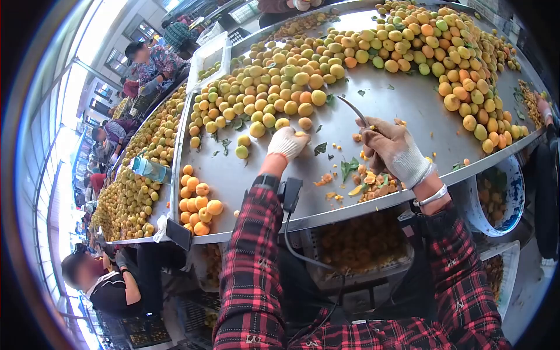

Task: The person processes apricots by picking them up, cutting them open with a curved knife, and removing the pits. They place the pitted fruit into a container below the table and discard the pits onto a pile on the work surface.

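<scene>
My left hand [287, 143], in a white glove, is closed on an apricot [301, 135] at the near edge of the fruit pile [262, 93]. To the right my right hand [394, 149], in a soiled glove, grips a curved knife [353, 110], its blade pointing up and left. Below the right hand lie cut apricot pieces and leaves [373, 185] on the metal table [256, 175]. A small heap of orange apricots [198, 204] sits at the table's near left.
A white tray [210, 58] stands at the back left. A blue-patterned basin [513, 198] and a crate of fruit [361, 245] are below the front edge. Other people work along the left, one at the lower left [116, 286]; another person's hand [544, 111] is far right.
</scene>
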Motion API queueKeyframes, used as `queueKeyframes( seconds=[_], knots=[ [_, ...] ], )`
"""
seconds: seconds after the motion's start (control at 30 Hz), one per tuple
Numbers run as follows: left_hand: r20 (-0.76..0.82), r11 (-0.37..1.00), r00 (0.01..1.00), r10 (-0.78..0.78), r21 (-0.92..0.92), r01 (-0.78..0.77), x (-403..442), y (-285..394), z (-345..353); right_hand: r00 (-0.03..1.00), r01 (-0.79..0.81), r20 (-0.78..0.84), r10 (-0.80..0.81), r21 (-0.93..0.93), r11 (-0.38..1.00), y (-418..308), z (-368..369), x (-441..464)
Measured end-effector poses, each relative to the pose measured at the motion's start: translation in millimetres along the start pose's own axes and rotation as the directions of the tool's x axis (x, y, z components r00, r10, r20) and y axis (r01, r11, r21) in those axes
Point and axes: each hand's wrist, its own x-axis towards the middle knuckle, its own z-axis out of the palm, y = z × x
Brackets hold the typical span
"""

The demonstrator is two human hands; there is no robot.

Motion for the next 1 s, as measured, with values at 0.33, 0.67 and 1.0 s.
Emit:
queueKeyframes(
  seconds=[0.33, 0.67, 1.0],
  knots=[
    [-0.3, -0.343, 0.876, 0.378, -0.924, -0.168, -147, 47, 10, 0.991, 0.074, 0.111, -0.073, -0.005, 0.997, -3, 20, -14],
    [-0.21, -0.33, 0.903, 0.376, -0.94, -0.082, -153, 46, 39, 0.962, 0.1, 0.245, -0.121, 0.097, 0.99, -2, 40, -29],
    [-0.118, -0.164, 0.968, 0.22, -0.983, -0.082, -160, 56, 40, 0.972, 0.071, 0.219, -0.082, 0.06, 0.996, 2, 47, -27]
  ],
)
